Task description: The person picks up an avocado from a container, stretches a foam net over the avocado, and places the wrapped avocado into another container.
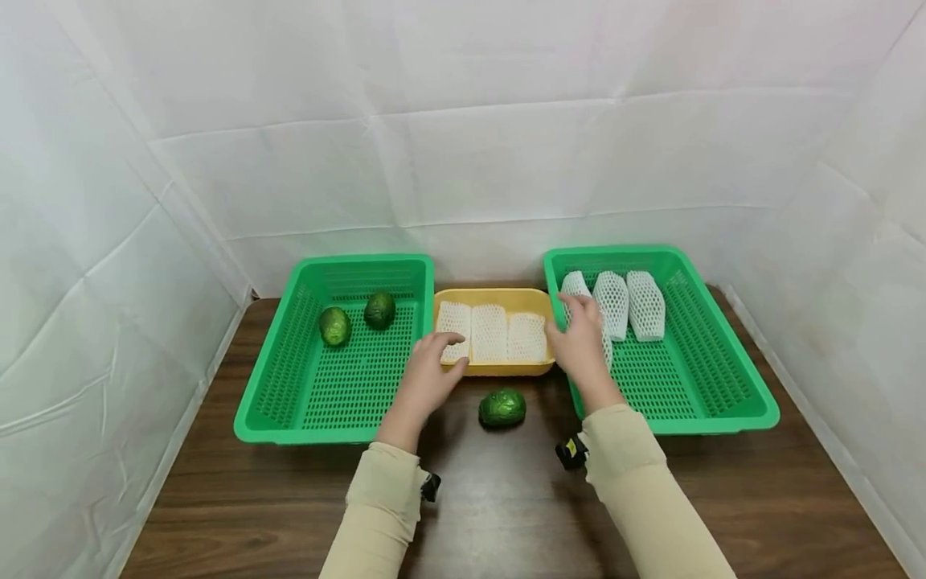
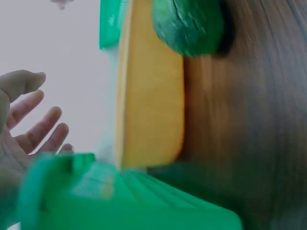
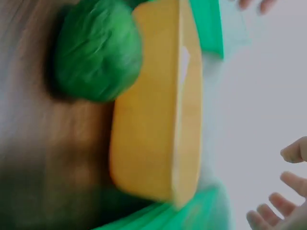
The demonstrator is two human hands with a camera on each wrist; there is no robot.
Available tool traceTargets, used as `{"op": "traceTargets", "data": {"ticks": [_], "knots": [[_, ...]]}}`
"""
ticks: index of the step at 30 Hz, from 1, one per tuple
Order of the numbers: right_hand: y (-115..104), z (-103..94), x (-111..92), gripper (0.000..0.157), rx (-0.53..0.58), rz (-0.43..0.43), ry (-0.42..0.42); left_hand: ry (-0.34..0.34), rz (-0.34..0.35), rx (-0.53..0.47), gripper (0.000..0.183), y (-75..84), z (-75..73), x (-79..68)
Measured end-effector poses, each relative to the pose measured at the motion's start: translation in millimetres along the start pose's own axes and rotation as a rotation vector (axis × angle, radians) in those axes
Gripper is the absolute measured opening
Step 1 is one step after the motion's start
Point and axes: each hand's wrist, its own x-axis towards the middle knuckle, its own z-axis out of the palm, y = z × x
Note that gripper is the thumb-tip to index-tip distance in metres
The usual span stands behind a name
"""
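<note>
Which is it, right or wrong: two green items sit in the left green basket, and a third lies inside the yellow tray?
Wrong on one point: the third green item lies on the wooden table in front of the yellow tray, not inside it, as the head view shows. Two green items do sit in the left green basket.

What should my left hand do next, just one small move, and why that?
I'd probably have your left hand pinch the leftmost white net in the yellow tray. That hand is empty, with its fingers right by that net, and the green item on the table in front of the tray has no net on it.
</note>
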Motion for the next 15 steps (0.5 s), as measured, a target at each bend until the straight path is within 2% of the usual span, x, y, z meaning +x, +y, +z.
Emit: {"op": "traceTargets", "data": {"ticks": [3,5,7,10,13,15], "knots": [[-14.2,14.0,9.0,0.044,-0.087,-0.074,-0.145,0.019,-0.017,0.015,0.028,-11.0,1.5,-0.9],[-16.6,25.9,15.2,0.045,-0.168,-0.055,-0.242,0.021,-0.004,0.041,0.025,-15.7,4.7,-1.2],[-14.7,36.9,20.5,0.048,-0.236,0.003,-0.299,0.031,0.017,0.060,0.023,-18.0,7.7,-1.4],[-8.3,48.9,25.6,0.053,-0.280,0.107,-0.314,0.047,0.026,0.065,0.020,-18.0,10.3,-1.7],[-3.8,55.7,27.7,0.054,-0.333,0.149,-0.305,0.049,0.028,0.058,0.019,-16.8,10.4,-1.9],[-2.9,58.7,27.4,0.055,-0.375,0.154,-0.330,0.045,0.023,0.057,0.019,-16.9,9.7,-2.0]]}}
